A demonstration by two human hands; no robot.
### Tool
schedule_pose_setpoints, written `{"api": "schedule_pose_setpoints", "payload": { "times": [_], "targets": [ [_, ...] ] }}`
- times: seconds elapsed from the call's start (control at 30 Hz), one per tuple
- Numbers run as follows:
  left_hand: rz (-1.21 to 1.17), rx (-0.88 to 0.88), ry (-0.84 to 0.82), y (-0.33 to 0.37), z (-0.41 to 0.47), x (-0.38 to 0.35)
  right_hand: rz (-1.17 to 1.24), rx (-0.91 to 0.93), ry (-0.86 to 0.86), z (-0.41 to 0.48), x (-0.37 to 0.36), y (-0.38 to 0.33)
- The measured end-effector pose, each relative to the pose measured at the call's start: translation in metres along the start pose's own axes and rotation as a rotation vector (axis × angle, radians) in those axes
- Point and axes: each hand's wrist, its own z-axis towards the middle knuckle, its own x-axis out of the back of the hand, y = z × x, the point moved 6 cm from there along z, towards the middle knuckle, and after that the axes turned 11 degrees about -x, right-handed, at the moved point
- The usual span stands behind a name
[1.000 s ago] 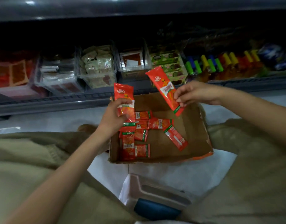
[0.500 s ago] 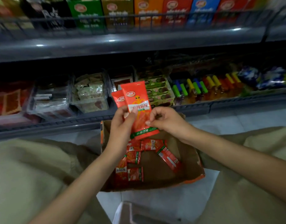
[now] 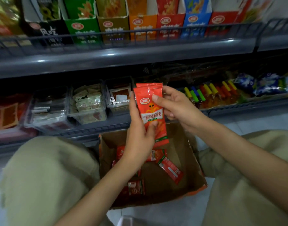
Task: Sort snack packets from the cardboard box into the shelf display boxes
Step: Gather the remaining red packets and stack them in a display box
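a stack of red snack packets [image 3: 152, 111] is gripped by both the left hand [image 3: 140, 136] and right hand [image 3: 175, 108], at 12 o'clock above the cardboard box [image 3: 189, 160].

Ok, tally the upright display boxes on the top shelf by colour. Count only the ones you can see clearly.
Black display box: 1
Green display box: 1
Brown display box: 1
Orange display box: 1
Red display boxes: 2
Blue display box: 1
Total: 7
The blurred ends of the shelf are left out.
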Motion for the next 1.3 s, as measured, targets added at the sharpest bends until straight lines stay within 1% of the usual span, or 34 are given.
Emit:
{"api": "schedule_pose_setpoints", "payload": {
  "times": [0.13,0.37,0.53,0.6,0.7,0.8,0.9,1.0,1.1,1.23,1.3],
  "targets": [
    [-0.042,0.032,0.018,0.003,0.007,-0.004,0.078,0.049,0.042,-0.003,0.008,-0.009],
    [-0.091,0.001,0.08,0.014,0.01,-0.012,0.158,0.096,0.103,-0.01,0.013,-0.017],
    [-0.068,0.077,0.046,0.006,0.013,-0.016,0.193,0.126,0.096,-0.01,0.02,-0.025],
    [-0.033,0.059,0.048,0.007,0.015,-0.016,0.157,0.091,0.072,-0.01,0.021,-0.028],
    [0.023,0.029,0.06,0.011,0.019,-0.013,-0.012,0.098,0.066,-0.007,0.029,-0.032],
    [0.099,-0.037,0.082,0.026,0.03,-0.011,-0.09,0.099,0.028,-0.006,0.037,-0.037],
    [0.139,-0.099,0.117,0.054,0.056,-0.019,-0.008,0.136,-0.037,-0.009,0.051,-0.052],
    [0.238,-0.201,0.045,0.089,0.09,-0.038,0.167,0.214,0.025,-0.014,0.086,-0.074],
    [0.353,-0.325,-0.057,0.115,0.124,-0.062,0.282,0.304,0.074,-0.02,0.123,-0.093],
    [0.622,-0.495,-0.147,0.134,0.17,-0.091,0.364,0.434,0.18,-0.022,0.162,-0.113],
    [0.69,-0.55,-0.159,0.141,0.19,-0.098,0.356,0.514,0.276,-0.022,0.179,-0.127]
  ]
}}
